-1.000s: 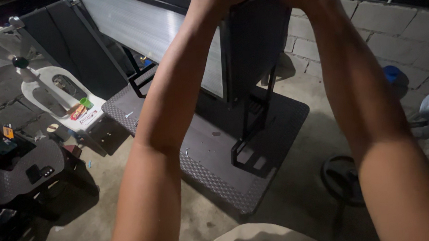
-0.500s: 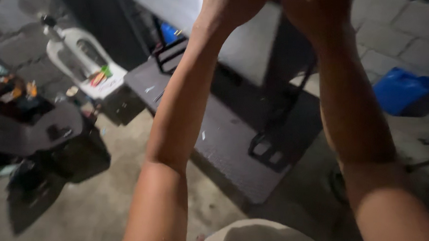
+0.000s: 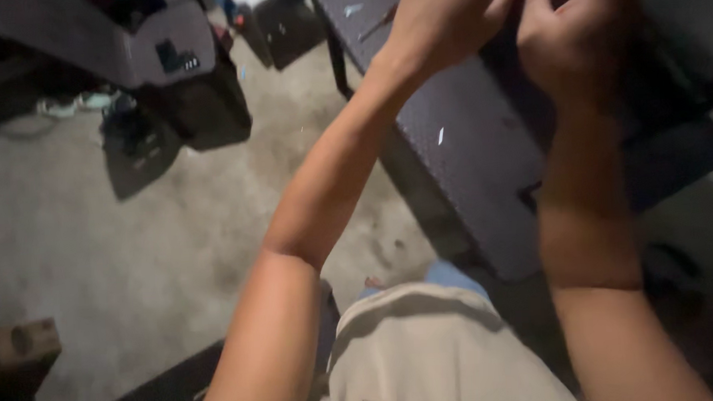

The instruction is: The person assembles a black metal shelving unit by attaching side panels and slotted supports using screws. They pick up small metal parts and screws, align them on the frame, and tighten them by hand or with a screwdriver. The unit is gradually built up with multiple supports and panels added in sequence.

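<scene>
We hold our left hand [image 3: 445, 20] and right hand [image 3: 573, 31] together, raised above the dark textured platform [image 3: 467, 163]; blur hides whether the curled fingers grip anything. We should steady both wrists.

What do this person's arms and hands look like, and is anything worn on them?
Both arms are bare from above the elbow down: no sleeves, gloves, watch or bands show. The left hand and right hand are bare too, though blurred and partly cut off by the top edge of the picture, so rings cannot be ruled out. Below the arms shows a beige garment with a small square patch.
</scene>
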